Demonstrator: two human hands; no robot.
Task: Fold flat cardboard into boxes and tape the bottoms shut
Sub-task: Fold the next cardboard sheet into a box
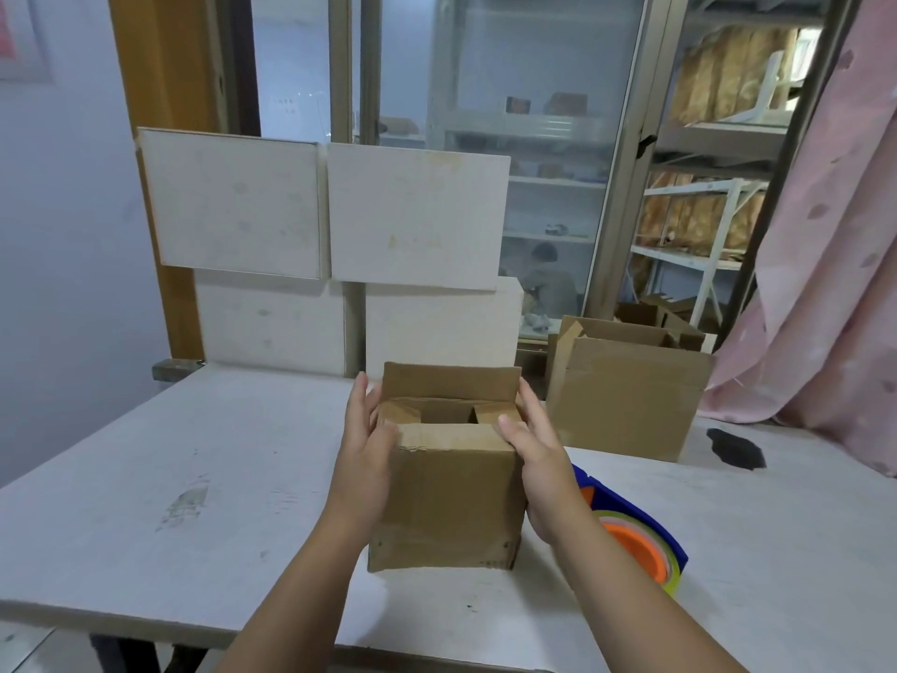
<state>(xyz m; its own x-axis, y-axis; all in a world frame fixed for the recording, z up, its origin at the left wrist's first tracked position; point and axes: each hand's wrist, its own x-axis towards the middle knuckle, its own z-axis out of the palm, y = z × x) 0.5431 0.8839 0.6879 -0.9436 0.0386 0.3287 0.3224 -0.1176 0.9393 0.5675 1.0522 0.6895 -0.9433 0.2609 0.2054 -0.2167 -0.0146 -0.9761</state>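
Cardboard box [451,497] upright near the middle of the bench [194,454], a little toward the front edge, held between both hands. Left hand [366,439] flat against the left wall, fingers straight, thumb over the near corner. Right hand [539,459] likewise on the right wall, thumb resting on the near flap [451,437]. Grip of each hand apart, pressing rather than clamped round anything. Two side flaps [398,412] already turned inward, near flap folded over them, far flap [449,381] standing upright. Judged step: closing the flaps of the upturned end, probably the bottom, ahead of taping. Next move likely calling for one hand to push the far flap down to meet the near one, with the other steadying the wall and keeping the seam tight, then a reach to the blue tape dispenser [640,541] lying just beside the right wrist, toward the right front edge. Larger box [626,395] well apart at the far right of the bench, open at the top. No brand, label or printing readable on either box or on the dispenser.
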